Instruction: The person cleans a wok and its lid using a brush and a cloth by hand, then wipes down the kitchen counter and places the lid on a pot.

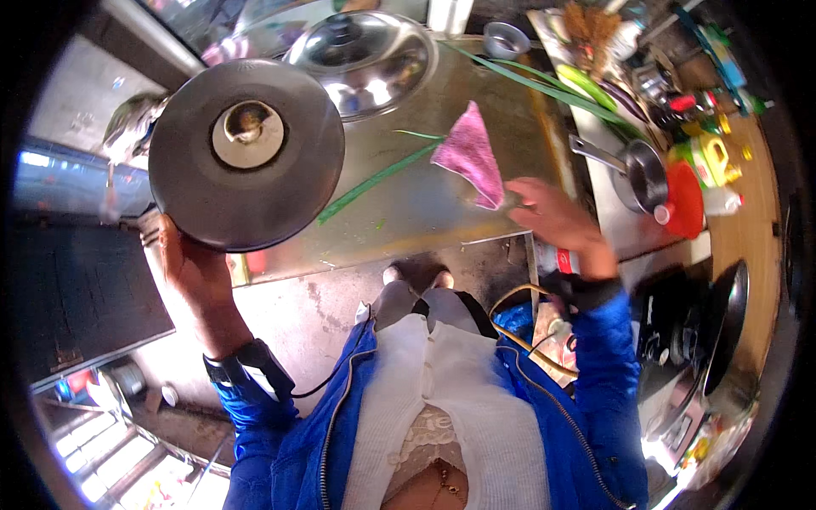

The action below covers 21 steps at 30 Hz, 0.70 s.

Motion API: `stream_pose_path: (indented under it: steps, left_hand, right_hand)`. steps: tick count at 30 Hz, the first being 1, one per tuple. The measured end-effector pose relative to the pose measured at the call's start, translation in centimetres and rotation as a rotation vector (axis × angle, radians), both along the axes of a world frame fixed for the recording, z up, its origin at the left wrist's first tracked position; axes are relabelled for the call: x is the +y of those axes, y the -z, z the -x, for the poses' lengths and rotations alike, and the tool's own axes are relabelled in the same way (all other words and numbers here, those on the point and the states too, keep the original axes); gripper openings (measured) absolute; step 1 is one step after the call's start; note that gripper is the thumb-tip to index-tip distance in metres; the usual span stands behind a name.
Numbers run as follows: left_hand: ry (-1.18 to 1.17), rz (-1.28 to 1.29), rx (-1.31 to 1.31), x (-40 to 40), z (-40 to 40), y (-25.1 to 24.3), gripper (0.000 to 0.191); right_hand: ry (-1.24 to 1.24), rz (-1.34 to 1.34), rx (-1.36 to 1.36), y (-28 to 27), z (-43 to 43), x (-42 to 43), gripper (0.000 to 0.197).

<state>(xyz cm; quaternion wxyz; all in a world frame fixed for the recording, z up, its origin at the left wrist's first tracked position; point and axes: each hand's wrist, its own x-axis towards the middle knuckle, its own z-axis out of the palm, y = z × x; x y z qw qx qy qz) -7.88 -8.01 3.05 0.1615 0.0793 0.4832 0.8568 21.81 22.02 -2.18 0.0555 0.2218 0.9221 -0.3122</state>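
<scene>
My left hand [191,274] holds up a round dark lid [191,185] by its rim, left of the metal counter. A pale disc and a shiny knob show at the lid's middle. My right hand [554,213] is blurred over the counter's right side, its fingertips at the corner of a pink cloth [472,153]. Whether the fingers grip the cloth is not clear. Long green leaves [382,182] lie on the counter beside the cloth. Behind them is a large shiny metal lid [376,70].
On the right stand a small saucepan [644,175], a red container [687,201] and a yellow jug [714,159]. A metal bowl [505,41] sits at the back, near a green vegetable [583,86]. A wok [727,325] leans at the far right.
</scene>
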Motion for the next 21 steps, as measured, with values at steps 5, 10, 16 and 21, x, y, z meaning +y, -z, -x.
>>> stream_pose_path:
  steps: [5,10,16,21]
  left_hand:
    - [0.044,-0.120,0.006,-6.4,1.4,1.6,0.033]
    - [-0.063,0.026,0.006,-8.0,0.0,2.3,0.033]
    - [-0.086,0.005,0.002,-10.9,-1.1,2.7,0.034]
    - [-0.079,-0.059,-0.035,-8.4,-1.7,2.7,0.037]
  right_hand:
    - [0.016,-0.232,0.331,12.0,12.3,-1.9,0.041]
    - [-0.072,-0.176,0.273,14.2,18.2,-3.4,0.021]
    - [-0.352,-0.215,0.309,5.4,16.8,1.5,0.008]
    - [-0.092,-0.266,0.250,-6.2,7.1,17.7,0.015]
